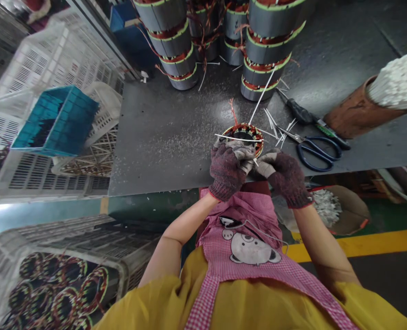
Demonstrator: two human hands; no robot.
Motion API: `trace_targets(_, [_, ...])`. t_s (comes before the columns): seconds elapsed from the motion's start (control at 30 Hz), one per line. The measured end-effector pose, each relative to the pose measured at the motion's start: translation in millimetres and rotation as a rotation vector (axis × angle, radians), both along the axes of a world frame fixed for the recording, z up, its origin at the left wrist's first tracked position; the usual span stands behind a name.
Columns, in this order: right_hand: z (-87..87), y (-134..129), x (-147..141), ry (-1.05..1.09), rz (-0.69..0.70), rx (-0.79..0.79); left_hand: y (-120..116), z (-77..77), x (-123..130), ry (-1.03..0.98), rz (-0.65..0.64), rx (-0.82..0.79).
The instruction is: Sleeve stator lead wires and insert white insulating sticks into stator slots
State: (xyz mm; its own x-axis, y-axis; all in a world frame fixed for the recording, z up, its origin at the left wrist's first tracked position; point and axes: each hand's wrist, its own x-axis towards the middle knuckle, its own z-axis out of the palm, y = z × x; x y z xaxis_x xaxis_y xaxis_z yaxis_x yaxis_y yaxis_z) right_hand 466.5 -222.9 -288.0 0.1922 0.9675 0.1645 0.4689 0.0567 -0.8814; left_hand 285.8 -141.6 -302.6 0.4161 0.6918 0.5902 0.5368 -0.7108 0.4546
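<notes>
A small wound motor stator (244,138) with red-brown copper windings stands on the dark steel bench top (176,137), and a white strip lies across its top. My left hand (228,172), in a dark knitted glove with grey-coated fingers, grips its near rim. My right hand (285,176), gloved the same way, presses against its near right side, its fingertips close to a short white strip (255,161). The gloved fingers hide the stator's near edge. Loose white strips (271,123) lie just to the right of the stator.
Blue-handled scissors (315,152) and a screwdriver (299,111) lie right of my hands. Stacked stators (268,46) stand at the bench's far side. A white crate of stators (55,284) sits at lower left, with a teal basket (57,121) and white crates at left.
</notes>
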Motion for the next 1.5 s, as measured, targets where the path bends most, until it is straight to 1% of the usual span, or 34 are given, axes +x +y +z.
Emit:
trace_targets(0.07, [0.2, -1.1, 1.7, 0.019, 0.018, 0.004, 0.0, -0.3, 0.4, 0.003, 0.008, 0.0])
trace_targets(0.17, [3.2, -3.8, 3.2, 0.091, 0.085, 0.114, -0.2, -1.1, 1.3, -0.027, 0.001, 0.018])
trace_targets(0.23, [5.4, -3.3, 2.6, 0.084, 0.095, 0.134, -0.4, -1.1, 1.5, -0.013, 0.007, 0.01])
trace_targets(0.27, [6.2, -1.9, 2.1, 0.054, 0.086, 0.105, -0.4, -1.0, 1.2, 0.012, 0.016, -0.005])
trace_targets(0.33, [8.2, 2.6, 1.6, -0.033, 0.072, -0.005, 0.1, -0.4, -0.6, 0.068, 0.019, -0.038])
trace_targets(0.4, [11.3, 7.4, 2.9, -0.13, 0.069, -0.113, 1.3, 0.1, -4.3, 0.098, -0.02, -0.046])
trace_targets(0.47, [15.3, 9.9, 5.6, -0.202, 0.096, -0.153, 2.8, 0.8, -8.9, 0.096, -0.082, -0.028])
trace_targets(0.5, [16.8, 10.1, 7.0, -0.222, 0.111, -0.143, 3.3, 1.3, -11.1, 0.092, -0.106, -0.02])
trace_targets(0.57, [17.3, 8.8, 8.1, -0.227, 0.131, -0.068, 3.6, 2.7, -14.2, 0.086, -0.125, -0.013])
trace_targets(0.63, [14.5, 7.4, 5.9, -0.26, 0.118, 0.04, 2.6, 4.5, -14.8, 0.08, -0.118, -0.001])
trace_targets(0.73, [12.5, 6.6, -2.0, -0.429, 0.044, 0.18, -0.1, 7.3, -10.8, 0.033, -0.104, 0.063])
trace_targets(0.8, [17.9, 5.2, -5.7, -0.505, 0.003, 0.27, -1.9, 8.9, -5.7, 0.008, -0.066, 0.083])
trace_targets(0.83, [22.5, 3.7, -5.9, -0.5, -0.019, 0.325, -2.8, 9.5, -3.0, 0.006, -0.039, 0.081])
trace_targets(0.9, [32.0, -0.2, -2.6, -0.42, -0.09, 0.413, -4.2, 10.4, 1.6, 0.023, 0.013, 0.056])
trace_targets(0.93, [35.4, -2.0, 0.5, -0.358, -0.142, 0.431, -4.8, 10.5, 2.8, 0.031, 0.028, 0.051])
trace_targets(1.0, [36.7, -3.6, 7.5, -0.227, -0.219, 0.393, -5.5, 9.6, 2.4, 0.038, 0.018, 0.062])
trace_targets(1.03, [34.5, -3.0, 10.5, -0.168, -0.222, 0.347, -5.6, 8.7, 0.7, 0.039, -0.003, 0.074])
trace_targets(1.07, [31.0, -1.5, 12.6, -0.113, -0.187, 0.296, -5.4, 7.4, -1.5, 0.037, -0.027, 0.09])
trace_targets(1.1, [26.6, 0.5, 13.6, -0.061, -0.118, 0.245, -5.2, 5.8, -4.1, 0.034, -0.05, 0.11])
trace_targets(1.17, [17.9, 4.5, 12.6, 0.017, 0.077, 0.163, -4.3, 2.4, -8.6, 0.038, -0.081, 0.131])
trace_targets(1.2, [14.3, 5.7, 10.9, 0.041, 0.157, 0.139, -3.8, 0.8, -9.9, 0.044, -0.085, 0.132])
trace_targets(1.23, [11.4, 6.1, 8.6, 0.053, 0.206, 0.123, -3.5, -0.5, -10.3, 0.056, -0.084, 0.123])
trace_targets(1.3, [7.7, 4.9, 2.6, 0.082, 0.213, 0.094, -3.5, -2.4, -8.9, 0.081, -0.061, 0.087])
trace_targets(1.4, [6.5, 3.2, -8.9, 0.204, 0.125, 0.017, -5.1, -2.6, -4.2, 0.072, 0.002, 0.055])
trace_targets(1.5, [11.5, 7.9, -14.8, 0.327, 0.048, -0.016, -7.6, 1.6, -2.4, 0.037, -0.002, 0.069])
